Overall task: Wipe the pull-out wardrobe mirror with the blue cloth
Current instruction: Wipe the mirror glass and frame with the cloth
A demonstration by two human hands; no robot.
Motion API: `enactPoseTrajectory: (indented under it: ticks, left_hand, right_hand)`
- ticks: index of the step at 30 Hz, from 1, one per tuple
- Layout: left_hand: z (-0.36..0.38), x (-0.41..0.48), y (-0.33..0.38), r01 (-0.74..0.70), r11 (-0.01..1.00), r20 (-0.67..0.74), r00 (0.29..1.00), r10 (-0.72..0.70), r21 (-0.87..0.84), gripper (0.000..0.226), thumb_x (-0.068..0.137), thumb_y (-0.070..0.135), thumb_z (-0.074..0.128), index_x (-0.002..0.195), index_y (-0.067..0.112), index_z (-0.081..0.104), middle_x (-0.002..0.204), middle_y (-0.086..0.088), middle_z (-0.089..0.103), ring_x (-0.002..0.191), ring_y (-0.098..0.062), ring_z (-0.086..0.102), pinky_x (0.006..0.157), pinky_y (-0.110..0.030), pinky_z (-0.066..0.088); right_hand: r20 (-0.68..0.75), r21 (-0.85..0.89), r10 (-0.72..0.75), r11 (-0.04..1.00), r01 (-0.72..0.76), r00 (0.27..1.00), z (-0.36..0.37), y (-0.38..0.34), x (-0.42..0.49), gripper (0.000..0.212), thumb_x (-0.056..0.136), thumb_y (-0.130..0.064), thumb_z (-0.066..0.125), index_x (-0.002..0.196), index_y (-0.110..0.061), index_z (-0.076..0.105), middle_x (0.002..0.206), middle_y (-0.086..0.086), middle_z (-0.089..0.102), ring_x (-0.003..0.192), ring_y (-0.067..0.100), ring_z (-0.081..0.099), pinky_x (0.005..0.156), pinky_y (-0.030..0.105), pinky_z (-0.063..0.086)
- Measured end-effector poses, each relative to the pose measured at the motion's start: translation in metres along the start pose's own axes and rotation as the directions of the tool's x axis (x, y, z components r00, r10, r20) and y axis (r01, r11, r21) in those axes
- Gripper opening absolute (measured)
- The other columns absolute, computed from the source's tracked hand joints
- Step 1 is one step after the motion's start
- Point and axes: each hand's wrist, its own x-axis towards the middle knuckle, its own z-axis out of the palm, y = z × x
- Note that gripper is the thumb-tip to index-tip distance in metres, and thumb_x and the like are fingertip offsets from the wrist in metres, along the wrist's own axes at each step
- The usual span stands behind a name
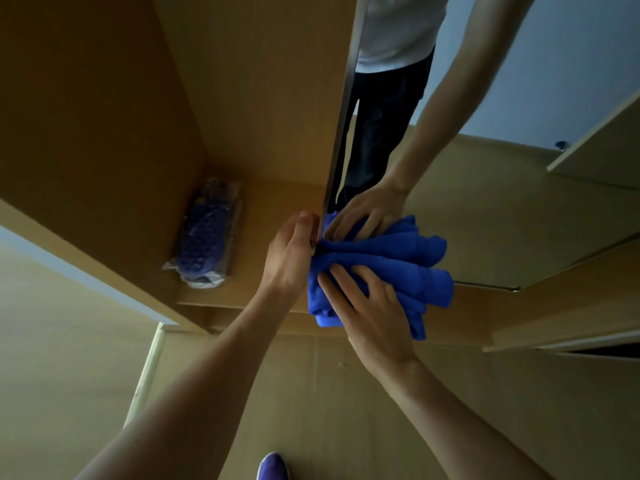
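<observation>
Wiping the lower corner of the pull-out mirror (502, 202), right hand (372, 310) pressing the bunched blue cloth (391, 268) flat to the glass, fingers spread.

Steadying the mirror's edge with the left hand (289, 258), fingers curled round the frame. Next, probably: sweeping away from that edge, keeping pressure even. Cloth thick, crumpled, doubled by its reflection; glass dim, smears not discernible.
</observation>
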Motion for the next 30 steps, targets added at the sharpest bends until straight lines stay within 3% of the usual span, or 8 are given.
enactPoseTrajectory:
  ticks: [5, 9, 12, 15, 18, 20, 23, 30]
  left_hand:
    - [0.003, -0.001, 0.006, -0.032, 0.999, 0.007, 0.999, 0.032, -0.012, 0.057, 0.091, 0.057, 0.036, 0.097, 0.008, 0.065, 0.104, -0.019, 0.069, 0.107, -0.037, 0.065, 0.100, -0.057, 0.050]
    - [0.003, -0.005, 0.012, -0.024, 1.000, 0.032, 0.999, 0.024, -0.009, 0.054, 0.096, 0.054, 0.038, 0.098, 0.006, 0.062, 0.096, -0.016, 0.066, 0.099, -0.030, 0.066, 0.101, -0.058, 0.049]
    - [0.004, -0.014, 0.013, -0.021, 0.999, 0.049, 0.999, 0.022, -0.026, 0.051, 0.102, 0.047, 0.038, 0.108, 0.002, 0.060, 0.106, -0.019, 0.065, 0.107, -0.034, 0.064, 0.104, -0.059, 0.046]
    - [0.005, -0.025, 0.022, -0.036, 0.999, 0.033, 0.999, 0.037, -0.031, 0.050, 0.101, 0.051, 0.037, 0.119, 0.012, 0.062, 0.123, -0.013, 0.066, 0.118, -0.031, 0.061, 0.109, -0.053, 0.044]
    - [0.002, -0.038, 0.043, -0.054, 0.997, 0.021, 0.998, 0.055, -0.056, 0.030, 0.106, 0.047, 0.038, 0.096, 0.047, 0.066, 0.106, 0.007, 0.066, 0.104, -0.017, 0.061, 0.099, -0.040, 0.050]
    - [-0.002, -0.047, 0.067, -0.088, 0.994, 0.019, 0.996, 0.089, -0.066, 0.033, 0.103, 0.049, 0.039, 0.083, 0.053, 0.064, 0.090, 0.015, 0.060, 0.091, -0.010, 0.057, 0.084, -0.030, 0.049]
    - [-0.008, -0.062, 0.106, -0.189, 0.980, 0.011, 0.982, 0.190, -0.068, 0.026, 0.107, 0.043, 0.039, 0.096, 0.034, 0.061, 0.083, 0.021, 0.061, 0.082, -0.001, 0.057, 0.079, -0.028, 0.046]
    - [-0.022, -0.106, 0.233, -0.453, 0.891, -0.022, 0.892, 0.452, -0.020, 0.024, 0.107, 0.035, 0.047, 0.129, 0.035, 0.056, 0.116, 0.025, 0.066, 0.107, 0.015, 0.057, 0.080, -0.008, 0.046]
  right_hand:
    - [0.062, 0.069, 0.020, 0.997, -0.024, 0.998, 0.009, -0.004, -0.003, 0.051, 0.088, -0.011, 0.065, 0.137, -0.018, 0.056, 0.139, 0.001, 0.057, 0.117, 0.030, 0.058, 0.094, 0.040, 0.051]
    - [0.085, 0.221, -0.009, 0.975, -0.010, 0.996, 0.001, 0.003, -0.004, 0.052, 0.086, -0.005, 0.048, 0.136, -0.016, 0.057, 0.139, 0.001, 0.056, 0.120, 0.029, 0.055, 0.099, 0.041, 0.048]
    - [0.147, 0.322, -0.033, 0.947, -0.016, 0.989, -0.008, 0.010, -0.008, 0.062, 0.073, 0.005, 0.063, 0.132, -0.015, 0.060, 0.138, 0.002, 0.057, 0.120, 0.028, 0.057, 0.098, 0.041, 0.049]
    - [0.305, 0.417, -0.072, 0.906, -0.065, 0.950, -0.027, 0.024, -0.006, 0.076, 0.059, 0.008, 0.074, 0.130, -0.015, 0.060, 0.133, 0.002, 0.058, 0.113, 0.027, 0.060, 0.091, 0.041, 0.051]
    - [0.390, 0.431, -0.089, 0.897, -0.097, 0.916, -0.058, 0.037, -0.005, 0.082, 0.053, 0.000, 0.074, 0.130, -0.018, 0.055, 0.129, -0.003, 0.056, 0.108, 0.021, 0.056, 0.086, 0.036, 0.049]
    - [0.353, 0.419, -0.052, 0.902, -0.108, 0.934, -0.085, 0.044, -0.002, 0.082, 0.051, -0.002, 0.072, 0.129, -0.020, 0.055, 0.128, -0.004, 0.057, 0.107, 0.020, 0.056, 0.085, 0.034, 0.048]
    - [0.221, 0.426, -0.006, 0.900, -0.091, 0.975, -0.138, 0.055, 0.011, 0.078, 0.054, 0.001, 0.068, 0.129, -0.017, 0.058, 0.119, -0.002, 0.062, 0.099, 0.022, 0.060, 0.080, 0.037, 0.051]
    - [-0.111, 0.333, 0.012, 0.943, 0.026, 0.994, -0.294, 0.081, 0.059, 0.070, 0.063, 0.000, 0.071, 0.130, -0.015, 0.059, 0.123, -0.001, 0.064, 0.106, 0.021, 0.063, 0.076, 0.031, 0.057]
